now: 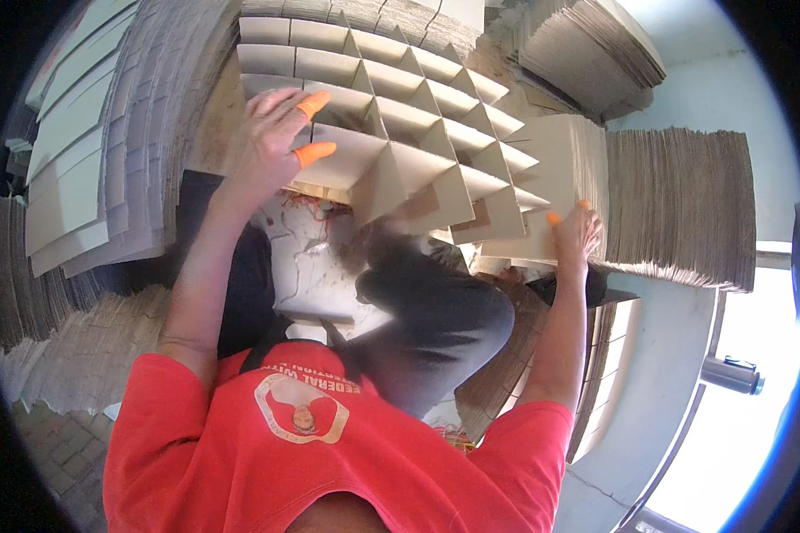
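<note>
A cardboard divider grid [409, 115] made of interlocked slotted strips stands on a low support in front of me. My left hand [271, 133] is at its left side, thumb and forefinger spread apart in orange finger covers over the nearest cells. At the grid's right end my right hand [580, 233], also with orange finger covers, is curled around the near edge of a pale cardboard strip [529, 238]. The far side of that grip is hidden.
Tall stacks of cardboard strips stand on the right [680, 204], at the far right [587, 53] and on the left [138, 133]. My bent knee [462, 320] is below the grid. A dark cylinder [733, 375] is by the bright opening at the right.
</note>
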Demonstrator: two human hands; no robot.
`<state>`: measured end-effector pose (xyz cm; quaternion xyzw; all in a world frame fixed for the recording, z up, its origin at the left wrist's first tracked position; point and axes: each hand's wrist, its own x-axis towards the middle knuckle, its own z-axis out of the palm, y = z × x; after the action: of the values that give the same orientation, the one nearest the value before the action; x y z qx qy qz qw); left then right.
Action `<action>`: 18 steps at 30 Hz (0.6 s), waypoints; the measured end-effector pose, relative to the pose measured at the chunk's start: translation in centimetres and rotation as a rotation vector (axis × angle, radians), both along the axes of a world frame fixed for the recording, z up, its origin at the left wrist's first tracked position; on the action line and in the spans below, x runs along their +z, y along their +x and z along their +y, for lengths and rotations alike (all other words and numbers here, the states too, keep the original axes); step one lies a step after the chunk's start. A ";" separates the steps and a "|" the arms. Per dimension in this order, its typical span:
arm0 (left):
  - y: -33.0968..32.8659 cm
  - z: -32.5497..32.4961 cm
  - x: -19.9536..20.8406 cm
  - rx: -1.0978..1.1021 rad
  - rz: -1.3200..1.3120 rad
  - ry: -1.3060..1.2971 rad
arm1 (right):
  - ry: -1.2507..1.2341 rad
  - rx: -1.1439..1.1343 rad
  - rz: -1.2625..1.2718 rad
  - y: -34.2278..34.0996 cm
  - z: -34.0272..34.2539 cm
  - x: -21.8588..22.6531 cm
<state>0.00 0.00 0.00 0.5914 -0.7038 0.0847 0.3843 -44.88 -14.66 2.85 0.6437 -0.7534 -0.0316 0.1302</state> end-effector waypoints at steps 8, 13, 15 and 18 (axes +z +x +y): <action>0.7 -0.1 -0.7 0.078 -0.004 0.038 | -0.378 0.078 -0.294 -7.6 -2.2 -1.7; 1.3 0.3 -0.5 0.116 -0.009 0.006 | -0.950 0.295 -0.447 -4.2 -2.0 3.6; 1.7 0.5 -0.9 0.079 0.079 0.017 | -1.084 0.479 -0.252 -0.2 -1.0 8.5; 2.4 -0.4 -2.6 -0.052 0.298 -0.017 | -1.006 0.682 -0.557 8.8 2.3 14.7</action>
<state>2.37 -0.41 -2.59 0.5756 -0.6534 -0.0078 0.4916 -36.10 -12.31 17.55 0.6907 -0.4362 0.5340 0.2178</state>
